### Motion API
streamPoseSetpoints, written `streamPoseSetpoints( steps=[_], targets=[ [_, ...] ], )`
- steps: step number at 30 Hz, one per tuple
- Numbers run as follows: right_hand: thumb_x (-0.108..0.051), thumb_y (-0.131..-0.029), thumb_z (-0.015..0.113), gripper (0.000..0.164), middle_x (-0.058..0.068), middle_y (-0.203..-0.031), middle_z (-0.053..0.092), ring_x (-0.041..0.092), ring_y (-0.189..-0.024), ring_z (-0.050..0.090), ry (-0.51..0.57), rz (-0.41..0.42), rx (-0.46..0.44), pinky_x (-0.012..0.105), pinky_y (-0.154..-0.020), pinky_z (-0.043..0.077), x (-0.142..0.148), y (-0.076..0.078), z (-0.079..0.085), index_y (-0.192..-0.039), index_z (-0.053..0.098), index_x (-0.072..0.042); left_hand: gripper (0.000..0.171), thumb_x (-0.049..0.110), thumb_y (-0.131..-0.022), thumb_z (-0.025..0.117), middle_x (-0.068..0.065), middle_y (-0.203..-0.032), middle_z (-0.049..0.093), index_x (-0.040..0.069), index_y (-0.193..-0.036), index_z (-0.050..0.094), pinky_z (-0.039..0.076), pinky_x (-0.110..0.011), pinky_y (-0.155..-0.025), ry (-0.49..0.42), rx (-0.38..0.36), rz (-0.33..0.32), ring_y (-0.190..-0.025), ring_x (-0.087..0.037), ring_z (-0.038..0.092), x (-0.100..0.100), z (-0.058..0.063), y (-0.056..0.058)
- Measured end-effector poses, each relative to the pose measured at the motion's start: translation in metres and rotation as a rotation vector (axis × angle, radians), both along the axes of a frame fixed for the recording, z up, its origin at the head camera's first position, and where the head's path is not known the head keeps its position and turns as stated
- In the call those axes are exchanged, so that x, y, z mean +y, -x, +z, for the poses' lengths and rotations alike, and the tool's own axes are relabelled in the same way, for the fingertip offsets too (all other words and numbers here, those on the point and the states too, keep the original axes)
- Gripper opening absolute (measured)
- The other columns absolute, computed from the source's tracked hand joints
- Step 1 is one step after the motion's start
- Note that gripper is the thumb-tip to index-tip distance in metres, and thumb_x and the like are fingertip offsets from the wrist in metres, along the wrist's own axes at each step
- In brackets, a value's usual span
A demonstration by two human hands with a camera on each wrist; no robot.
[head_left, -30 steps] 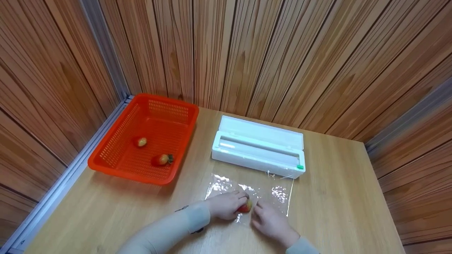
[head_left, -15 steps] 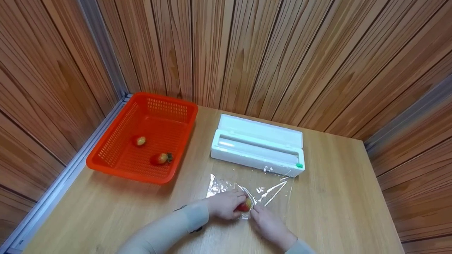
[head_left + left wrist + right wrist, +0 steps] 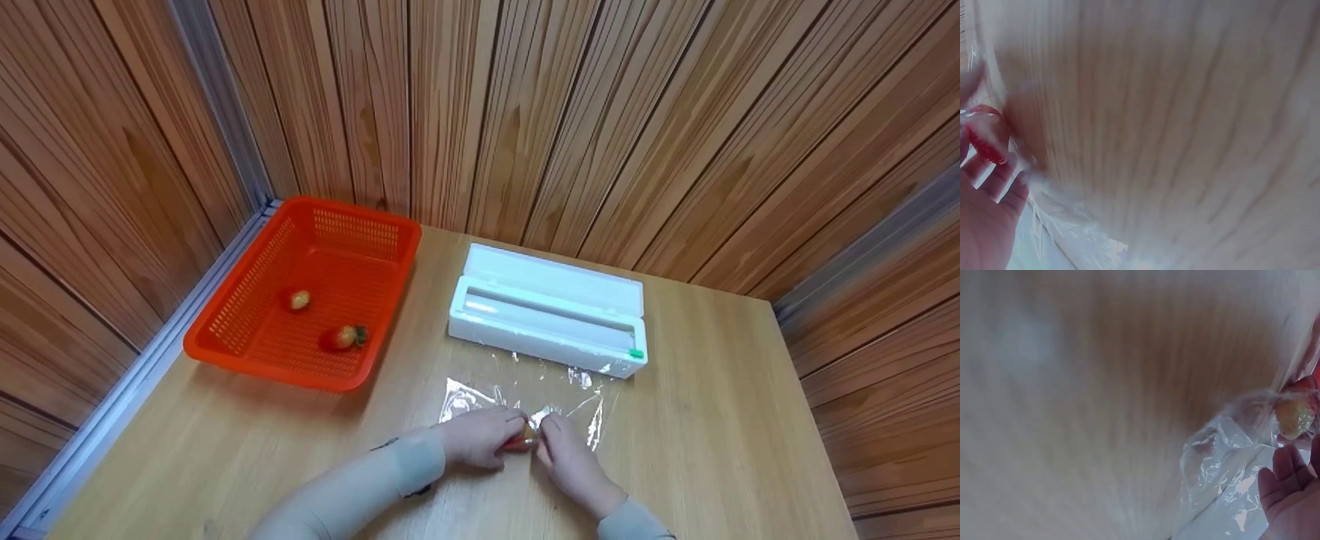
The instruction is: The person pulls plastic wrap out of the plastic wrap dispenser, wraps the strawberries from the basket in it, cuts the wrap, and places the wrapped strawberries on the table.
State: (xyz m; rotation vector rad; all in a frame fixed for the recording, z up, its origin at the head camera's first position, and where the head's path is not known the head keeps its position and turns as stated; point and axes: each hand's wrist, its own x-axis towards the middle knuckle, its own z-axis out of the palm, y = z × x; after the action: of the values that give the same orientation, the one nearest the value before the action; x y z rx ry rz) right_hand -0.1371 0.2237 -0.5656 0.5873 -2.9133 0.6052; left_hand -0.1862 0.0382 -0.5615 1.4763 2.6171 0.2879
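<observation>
A strawberry [image 3: 517,442], red with a pale yellowish end, lies between my two hands at the front of the table. Clear cling film [image 3: 461,399] is drawn up around it, and the film's wrinkled folds [image 3: 1221,453] show in the right wrist view. My left hand [image 3: 481,435] holds the strawberry from the left side. In the left wrist view, that hand's fingertips are at the red part of the strawberry [image 3: 988,135]. My right hand [image 3: 576,463] pinches gathered film close beside the pale end, which fingers partly hide.
Behind the hands stands a white cling film dispenser [image 3: 544,349], lid up, with a small green slider [image 3: 637,353]. An orange basket [image 3: 300,377] at the left holds two strawberries, one with leaves [image 3: 345,337]. Wood-patterned walls [image 3: 517,135] enclose the table [image 3: 712,420].
My right hand has lifted the film's right side and folded it in toward the strawberry, moving slightly up and inward. The left hand stays almost in place, holding the strawberry.
</observation>
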Motion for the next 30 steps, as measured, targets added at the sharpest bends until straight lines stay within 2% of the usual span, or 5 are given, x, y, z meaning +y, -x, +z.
streamPoseSetpoints(
  steps=[2, 7, 15, 23, 30],
  targets=[
    [-0.011, -0.082, 0.05, 0.004, -0.006, -0.076, 0.045, 0.007, -0.071, 0.043, 0.068, -0.06, -0.067, 0.024, -0.062, 0.04, -0.001, 0.004, -0.001, -0.082, 0.047, -0.013, 0.035, 0.026, -0.071, 0.068, 0.007, -0.096, 0.051, 0.02, -0.097, 0.046, 0.044, -0.022, -0.079, -0.008, 0.004, 0.015, -0.087, -0.008, 0.05, 0.0, -0.002, 0.001],
    [-0.014, -0.089, 0.045, 0.005, -0.006, -0.071, 0.047, 0.007, -0.065, 0.046, 0.183, -0.163, -0.185, 0.022, -0.058, 0.041, -0.001, 0.011, -0.005, -0.084, 0.044, -0.014, 0.026, 0.02, -0.076, 0.062, 0.006, -0.093, 0.054, 0.018, -0.097, 0.046, 0.046, -0.024, -0.08, 0.007, -0.021, 0.062, -0.088, -0.01, 0.053, 0.0, -0.006, 0.004],
    [-0.013, -0.09, 0.043, 0.005, -0.003, -0.07, 0.046, 0.01, -0.064, 0.046, 0.181, -0.177, -0.205, 0.024, -0.056, 0.04, -0.005, 0.018, -0.01, -0.086, 0.043, -0.01, 0.032, 0.013, -0.071, 0.062, 0.004, -0.089, 0.055, 0.02, -0.097, 0.044, 0.046, -0.027, -0.077, -0.013, -0.118, 0.132, -0.086, -0.012, 0.055, 0.005, 0.001, 0.005],
    [-0.015, -0.09, 0.045, 0.006, -0.004, -0.069, 0.048, 0.008, -0.062, 0.044, 0.13, -0.165, -0.238, 0.022, -0.055, 0.037, -0.003, 0.023, -0.009, -0.084, 0.045, -0.012, 0.024, 0.035, -0.084, 0.053, 0.006, -0.088, 0.054, 0.02, -0.102, 0.049, 0.045, -0.023, -0.075, -0.066, -0.192, 0.161, -0.083, -0.009, 0.052, 0.009, 0.002, 0.007],
    [-0.021, -0.09, 0.047, 0.005, -0.005, -0.076, 0.051, 0.009, -0.069, 0.048, 0.21, -0.204, -0.341, 0.023, -0.063, 0.042, 0.01, 0.023, -0.004, -0.087, 0.05, -0.018, 0.019, 0.03, -0.09, 0.045, 0.004, -0.092, 0.057, 0.017, -0.099, 0.055, 0.044, -0.024, -0.084, -0.126, -0.241, 0.194, -0.089, -0.009, 0.055, 0.013, 0.004, 0.009]
  ],
)
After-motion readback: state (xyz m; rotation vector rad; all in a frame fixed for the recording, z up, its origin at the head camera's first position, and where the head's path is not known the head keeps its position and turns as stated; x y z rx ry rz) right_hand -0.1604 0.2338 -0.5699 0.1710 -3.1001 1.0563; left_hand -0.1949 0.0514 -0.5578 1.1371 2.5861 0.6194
